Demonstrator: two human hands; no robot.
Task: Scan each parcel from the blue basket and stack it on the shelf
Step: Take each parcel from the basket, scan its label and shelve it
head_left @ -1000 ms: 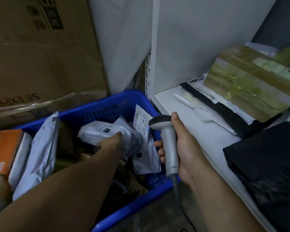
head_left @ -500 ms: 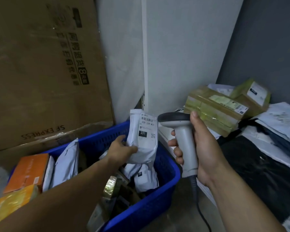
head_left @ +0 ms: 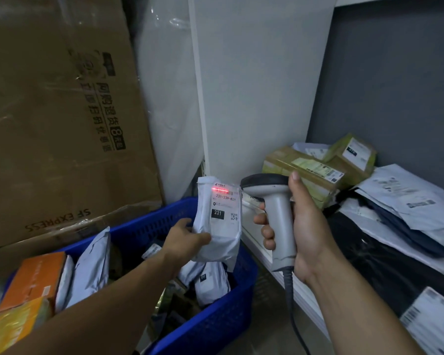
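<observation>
My left hand [head_left: 183, 238] grips a small white parcel [head_left: 219, 226] upright above the blue basket [head_left: 215, 326], label facing me and marked 231. A red scan line glows across the barcode at the label's top. My right hand [head_left: 300, 226] holds the grey barcode scanner [head_left: 276, 208] by its handle, with the scanner's head pointed left at the parcel, a short gap away. The basket holds more white parcels, an orange box [head_left: 34, 280] and a yellow packet at its left end. The white shelf [head_left: 256, 242] lies to the right.
On the shelf lie tape-wrapped cardboard parcels [head_left: 305, 172], white mailers [head_left: 405, 198] and black bags [head_left: 385, 267]. A large brown carton [head_left: 57, 119] stands behind the basket. The scanner's cable hangs down beside the shelf's front edge.
My left hand lifted the white parcel out of the basket and turned its label up. The scanner rose beside it, and the red scan line now falls on the barcode.
</observation>
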